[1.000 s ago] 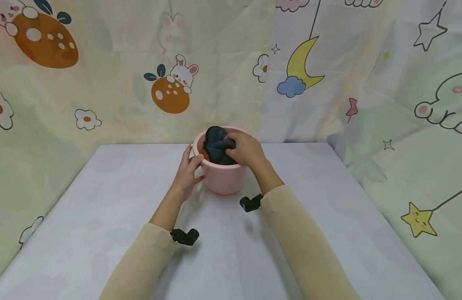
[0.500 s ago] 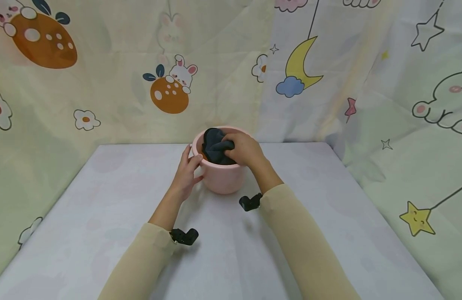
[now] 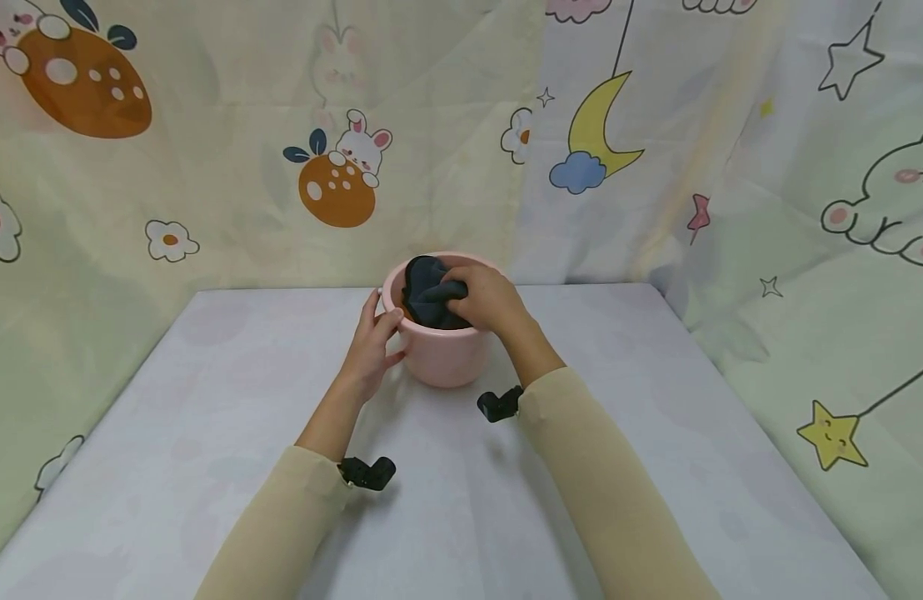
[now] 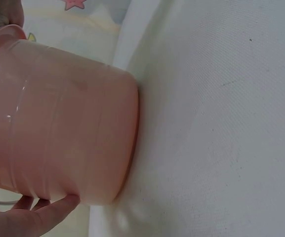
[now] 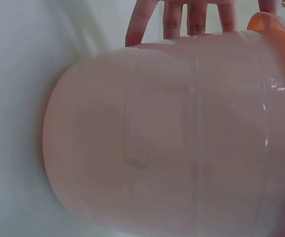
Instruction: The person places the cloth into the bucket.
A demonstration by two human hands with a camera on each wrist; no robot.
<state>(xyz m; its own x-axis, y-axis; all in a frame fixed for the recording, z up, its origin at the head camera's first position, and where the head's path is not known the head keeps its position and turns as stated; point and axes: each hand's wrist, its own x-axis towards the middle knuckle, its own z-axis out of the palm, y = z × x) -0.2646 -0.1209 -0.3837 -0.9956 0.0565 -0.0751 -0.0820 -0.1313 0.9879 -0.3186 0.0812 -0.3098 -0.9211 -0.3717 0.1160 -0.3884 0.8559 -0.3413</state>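
A pink plastic bucket (image 3: pixel 442 362) stands upright on the white-covered table. Within its mouth sits a bunched dark blue-grey cloth (image 3: pixel 427 292), whose lower part the rim hides. My right hand (image 3: pixel 491 300) reaches over the right side of the rim and grips a fold of this cloth. Against the bucket's left side rests my left hand (image 3: pixel 367 350), one fingertip at the rim and the others on the outer wall. The right wrist view shows those fingers (image 5: pixel 172 22) spread and straight along the wall. Only a little of my right hand (image 4: pixel 4 12) shows in the left wrist view.
The table (image 3: pixel 244 400) has its back edge just behind the bucket. Printed fabric (image 3: pixel 229 167) hangs around the back and sides. A black wrist camera (image 3: pixel 367 473) sits at my left cuff, and another black camera (image 3: pixel 499 406) at my right cuff.
The cloth and my right hand have sunk very slightly into the bucket since a second ago. My left hand keeps its place, and the whole view has drifted a little.
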